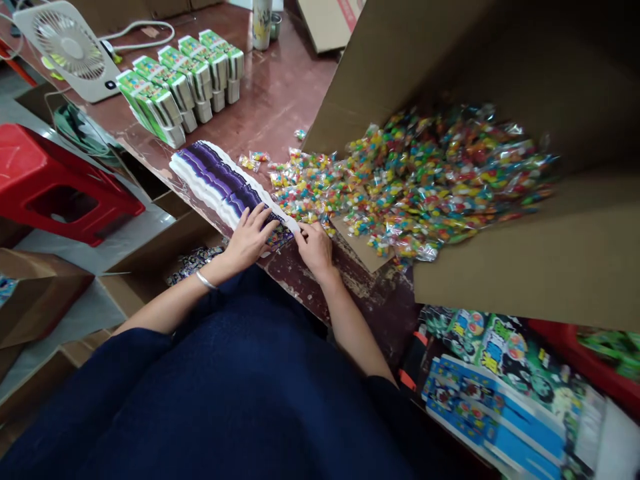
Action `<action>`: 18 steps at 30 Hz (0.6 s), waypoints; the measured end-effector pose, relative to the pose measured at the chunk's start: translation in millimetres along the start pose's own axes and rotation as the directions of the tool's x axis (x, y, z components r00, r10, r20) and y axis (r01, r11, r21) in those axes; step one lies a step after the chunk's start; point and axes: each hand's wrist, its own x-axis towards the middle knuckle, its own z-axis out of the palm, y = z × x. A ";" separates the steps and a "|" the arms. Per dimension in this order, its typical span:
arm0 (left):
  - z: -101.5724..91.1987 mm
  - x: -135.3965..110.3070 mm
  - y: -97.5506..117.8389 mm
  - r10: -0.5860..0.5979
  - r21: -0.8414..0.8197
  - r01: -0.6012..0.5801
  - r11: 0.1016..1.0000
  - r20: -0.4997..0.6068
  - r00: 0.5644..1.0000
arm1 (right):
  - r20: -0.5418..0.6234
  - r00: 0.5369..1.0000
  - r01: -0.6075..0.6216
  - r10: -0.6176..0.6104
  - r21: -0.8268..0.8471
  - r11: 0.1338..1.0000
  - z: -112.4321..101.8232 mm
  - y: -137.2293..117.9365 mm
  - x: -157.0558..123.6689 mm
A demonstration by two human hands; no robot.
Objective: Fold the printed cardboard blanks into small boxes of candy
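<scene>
A long fanned row of flat purple-and-white printed cartons (pixel 220 175) lies along the table's near edge. My left hand (pixel 250 235) rests on the near end of that row, fingers spread over the cartons. At the row's right end, my right hand (pixel 316 248) has its fingers bent and closed on the edge of a carton; its fingertips are partly hidden. Just beyond my hands, a heap of small clear bags of colourful candy (pixel 400 183) spills from a large cardboard box (pixel 520 260) lying on its side.
Stacked green-and-white small boxes (pixel 175 80) stand at the back left beside a white fan (pixel 70 50). A tumbler (pixel 261 25) is behind. Left of the table are a red stool (pixel 70 190) and open cartons. Printed blue sheets (pixel 490 407) lie at lower right.
</scene>
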 end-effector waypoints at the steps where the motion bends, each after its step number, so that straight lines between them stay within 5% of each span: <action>1: 6.8 2.8 2.0 -0.015 0.001 0.015 1.000 0.010 1.000 | -0.018 1.000 -0.001 0.002 0.022 1.000 -0.2 -0.9 -1.4; 6: 3.5 -1.1 5.9 -0.057 -0.124 0.057 0.991 0.006 0.998 | -0.194 0.979 0.016 0.058 0.359 0.933 -11.8 1.2 -17.0; 10: -23.8 -2.9 17.9 -0.075 -0.493 0.113 0.863 0.096 0.993 | -0.036 0.993 -0.053 0.110 0.700 0.712 -31.9 -6.2 -30.1; 14: -42.3 0.5 28.7 0.033 -0.855 0.315 0.411 0.360 0.932 | -0.017 0.997 -0.040 0.082 0.761 0.647 -48.8 -21.6 -41.0; 18: -38.8 1.3 34.5 0.162 -0.870 0.491 -0.047 0.478 0.863 | -0.125 0.991 0.049 0.045 0.660 0.750 -54.9 -31.7 -54.9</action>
